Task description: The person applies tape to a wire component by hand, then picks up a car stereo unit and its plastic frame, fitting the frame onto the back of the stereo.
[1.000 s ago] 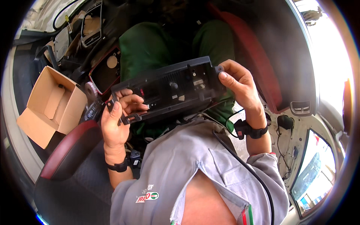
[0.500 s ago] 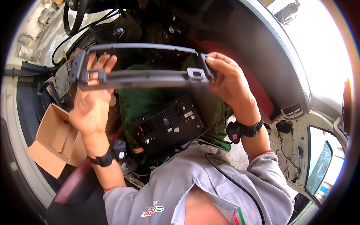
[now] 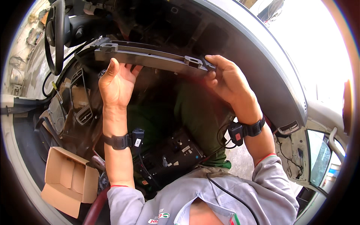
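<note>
A long dark-grey plastic dashboard trim frame (image 3: 150, 58) is raised in front of the dashboard, its long edge toward me and small square brackets near both ends. My right hand (image 3: 229, 80) pinches the frame's right end between thumb and fingers. Under the left part of the frame, my left hand (image 3: 118, 82) is open, palm showing and thumb apart. Its fingers reach up at the lower edge; whether they touch it is hidden. On my lap rests a black box-shaped electronic unit (image 3: 170, 153) with small stickers.
An open cardboard box (image 3: 69, 180) sits at the left, near a loose vent trim piece (image 3: 83, 114). The steering wheel (image 3: 56, 37) is at far left. The dashboard (image 3: 258, 56) curves along the right. Cables run from black wrist-worn devices (image 3: 236, 134) near my lap.
The frame has moved forward toward the dashboard and tilted, so its opening is now nearly edge-on. My left hand has shifted right and its fingers have left the frame's opening; my right hand keeps its grip.
</note>
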Available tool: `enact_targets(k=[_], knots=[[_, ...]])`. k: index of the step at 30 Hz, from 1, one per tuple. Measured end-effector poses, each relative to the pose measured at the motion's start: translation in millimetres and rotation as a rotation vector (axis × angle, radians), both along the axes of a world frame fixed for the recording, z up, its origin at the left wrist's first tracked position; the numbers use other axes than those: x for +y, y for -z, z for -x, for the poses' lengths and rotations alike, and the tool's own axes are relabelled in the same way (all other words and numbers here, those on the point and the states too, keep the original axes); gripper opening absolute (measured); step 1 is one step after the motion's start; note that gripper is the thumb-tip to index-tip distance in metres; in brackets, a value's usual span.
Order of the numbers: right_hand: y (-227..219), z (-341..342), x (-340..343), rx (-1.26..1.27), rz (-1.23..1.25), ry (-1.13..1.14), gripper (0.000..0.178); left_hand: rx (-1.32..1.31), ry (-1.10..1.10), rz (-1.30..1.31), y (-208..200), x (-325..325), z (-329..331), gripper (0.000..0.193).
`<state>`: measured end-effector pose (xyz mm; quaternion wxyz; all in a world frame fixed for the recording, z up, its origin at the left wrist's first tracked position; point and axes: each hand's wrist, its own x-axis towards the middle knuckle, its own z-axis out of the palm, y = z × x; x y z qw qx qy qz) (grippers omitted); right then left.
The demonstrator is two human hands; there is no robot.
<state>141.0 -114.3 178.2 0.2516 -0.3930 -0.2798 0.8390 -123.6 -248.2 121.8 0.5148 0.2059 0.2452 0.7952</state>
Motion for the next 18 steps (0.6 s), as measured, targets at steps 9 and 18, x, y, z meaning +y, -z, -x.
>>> enact_targets(k=[9,18], knots=[[0.9,-7.1,-3.5,-0.347,-0.292,-0.310,0.049,0.018,-0.153,0.422,-15.0,0.5,-4.0,0.069],[-5.7,-16.3,-38.6,-0.329,-0.644,-0.265,0.057,0.066,-0.204,0.607,-56.1,-27.6,-19.2,0.077]])
